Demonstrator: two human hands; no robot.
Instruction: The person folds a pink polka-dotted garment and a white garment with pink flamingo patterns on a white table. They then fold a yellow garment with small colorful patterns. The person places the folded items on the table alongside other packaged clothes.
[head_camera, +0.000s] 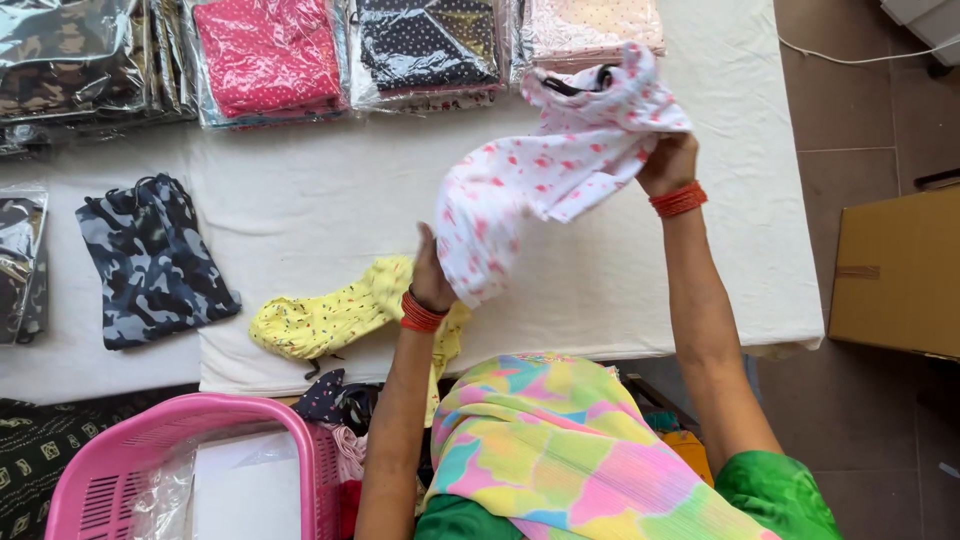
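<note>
— Hands, first: what state?

— Both closed on one garment. Left hand (430, 275) gripped the lower end of the white garment with pink spots (545, 175), held up above the surface (330, 200). Right hand (668, 160) clutched the upper end, near the black drawstring at the waistband. Red bangles worn on both wrists.

— And the garment's place?

— Lifted clear of the white cloth, stretched slantwise between the two hands, near the far right part of the surface.

— Anything under it?

— Yellow dotted garment (320, 320), lying crumpled just beside the left wrist, at the near edge. Blue camouflage shorts (150, 260) laid flat well to the left.

— Farther back?

— Row of clothes in clear bags: camouflage pack (70, 60), red dotted pack (268, 55), dark dotted pack (428, 45), pale dotted pack (590, 25) close behind the raised garment.

— Nearer?

— Pink plastic basket (130, 450) at lower left, off the surface. Cardboard box (900, 270) on the floor to the right.
</note>
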